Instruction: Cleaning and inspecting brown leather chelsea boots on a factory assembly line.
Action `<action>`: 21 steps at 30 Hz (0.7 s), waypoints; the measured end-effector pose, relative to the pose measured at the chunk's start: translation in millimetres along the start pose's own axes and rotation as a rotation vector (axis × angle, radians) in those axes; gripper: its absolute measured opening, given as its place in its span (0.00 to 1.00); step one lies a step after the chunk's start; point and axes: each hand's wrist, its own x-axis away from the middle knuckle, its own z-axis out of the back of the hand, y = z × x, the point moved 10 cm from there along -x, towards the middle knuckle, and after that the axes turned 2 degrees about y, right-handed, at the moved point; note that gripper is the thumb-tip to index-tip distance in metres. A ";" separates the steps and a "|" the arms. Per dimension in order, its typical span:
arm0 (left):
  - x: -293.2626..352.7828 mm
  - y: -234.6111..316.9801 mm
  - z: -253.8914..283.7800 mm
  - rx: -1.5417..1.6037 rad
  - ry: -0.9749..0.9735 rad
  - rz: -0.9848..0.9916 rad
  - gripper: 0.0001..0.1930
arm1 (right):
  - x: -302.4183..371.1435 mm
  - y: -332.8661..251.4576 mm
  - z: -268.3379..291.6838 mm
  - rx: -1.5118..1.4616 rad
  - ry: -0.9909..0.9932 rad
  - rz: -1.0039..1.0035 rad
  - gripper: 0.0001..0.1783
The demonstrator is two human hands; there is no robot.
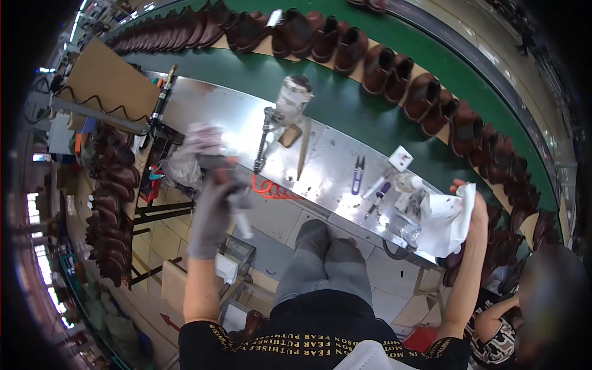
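Shiny steel table (333,161) beside green belt of brown boots | grey-gloved left hand (213,209) off table's left end, fingers clamped on blurred whitish object | right hand (472,206) at table's right end, fingers clamped on white crumpled cloth (447,223)

gloved left hand (213,206) motion-blurred, what it holds unclear, right hand (473,206) mostly behind white cloth (447,222)

Both arms up and spread wide
Gloved left hand (213,203) fist-closed, blurry; bare right hand (473,206) pinching, arm stretched out.
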 end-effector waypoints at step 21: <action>-243.5 75.7 -77.5 -1.324 -0.113 -1.147 0.31 | 60.8 6.8 -270.1 0.699 0.129 0.760 0.21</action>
